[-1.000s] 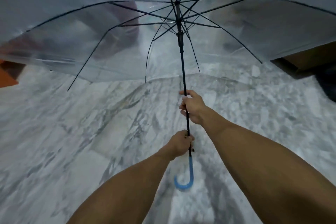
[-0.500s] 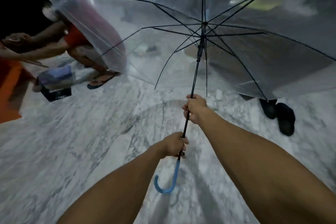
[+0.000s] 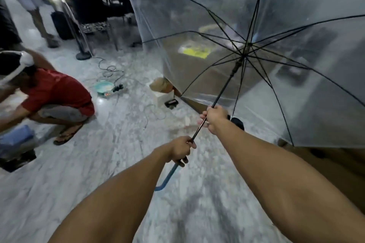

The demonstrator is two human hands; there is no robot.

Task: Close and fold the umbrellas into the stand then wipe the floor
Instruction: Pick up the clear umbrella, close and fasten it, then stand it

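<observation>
Umbrella open in both my hands, closing not yet begun.

My left hand has its fingers wrapped round the shaft just above the blue hooked handle; my right hand clamps the black shaft further up, below the runner. The transparent umbrella is fully spread, ribs out, held off the marble floor. Its long axis runs from the hook under my left fingers up and to the right, away from me, canopy end far and high. I judge everything remains: collapsing, folding, stowing in a stand I cannot see, wiping.
</observation>
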